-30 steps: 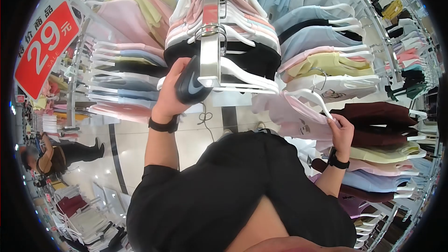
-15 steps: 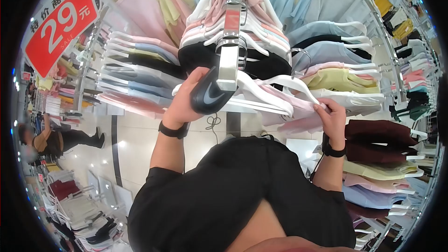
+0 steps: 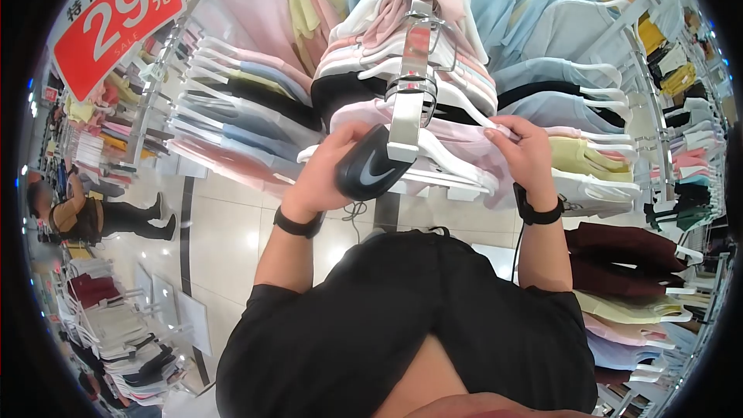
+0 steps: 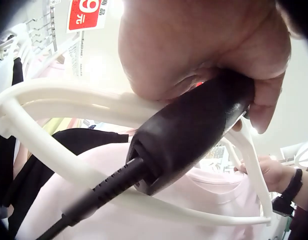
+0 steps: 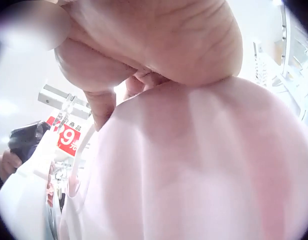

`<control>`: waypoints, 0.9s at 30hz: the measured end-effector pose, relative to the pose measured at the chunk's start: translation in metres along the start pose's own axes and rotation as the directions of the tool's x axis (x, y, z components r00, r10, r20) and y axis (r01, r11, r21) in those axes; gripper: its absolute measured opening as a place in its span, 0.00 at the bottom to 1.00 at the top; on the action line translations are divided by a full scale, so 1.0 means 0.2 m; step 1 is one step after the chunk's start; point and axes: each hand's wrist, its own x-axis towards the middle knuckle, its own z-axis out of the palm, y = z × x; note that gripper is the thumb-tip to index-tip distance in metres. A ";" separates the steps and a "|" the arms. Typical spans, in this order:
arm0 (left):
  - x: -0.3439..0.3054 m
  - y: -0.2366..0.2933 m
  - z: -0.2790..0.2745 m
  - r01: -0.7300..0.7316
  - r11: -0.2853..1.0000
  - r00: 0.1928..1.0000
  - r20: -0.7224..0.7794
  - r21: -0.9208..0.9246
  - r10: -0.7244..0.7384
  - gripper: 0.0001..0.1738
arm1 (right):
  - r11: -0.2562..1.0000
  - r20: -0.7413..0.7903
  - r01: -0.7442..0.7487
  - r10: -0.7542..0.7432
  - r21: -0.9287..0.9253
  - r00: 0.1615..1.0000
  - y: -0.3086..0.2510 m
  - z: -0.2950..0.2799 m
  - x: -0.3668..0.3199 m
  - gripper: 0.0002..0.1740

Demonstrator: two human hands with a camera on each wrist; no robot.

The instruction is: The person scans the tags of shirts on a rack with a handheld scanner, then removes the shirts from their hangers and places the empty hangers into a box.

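Note:
My left hand [image 3: 326, 174] grips a dark corded device [image 3: 374, 164] beside the front end of the metal rail [image 3: 407, 120]; in the left wrist view its cable [image 4: 101, 192] runs down past white hangers [image 4: 69, 107]. The right hand [image 3: 528, 156] pinches the shoulder of a pink shirt [image 3: 464, 143] on a white hanger, to the right of the rail. In the right wrist view the pink cloth [image 5: 189, 160] hangs under the fingers. The hanger's hook is at the rail among other hooks; whether it rests on the rail, I cannot tell.
Racks of hanging clothes stand left and right, with dark red garments [image 3: 627, 251] at the lower right. A red price sign [image 3: 116, 23] is at the upper left. A person [image 3: 101, 215] is farther off at the left, beyond the tiled floor [image 3: 224, 240].
The right hand has brought the pink shirt on its hanger up and left to the rail. The left hand still holds the device by the rail's end. The head view has shifted.

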 end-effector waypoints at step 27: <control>-0.30 0.06 0.08 -0.013 0.998 0.992 -0.125 0.059 0.021 0.20 | 0.997 -0.194 0.063 -0.053 0.050 0.980 -0.16 0.05 -0.35 0.10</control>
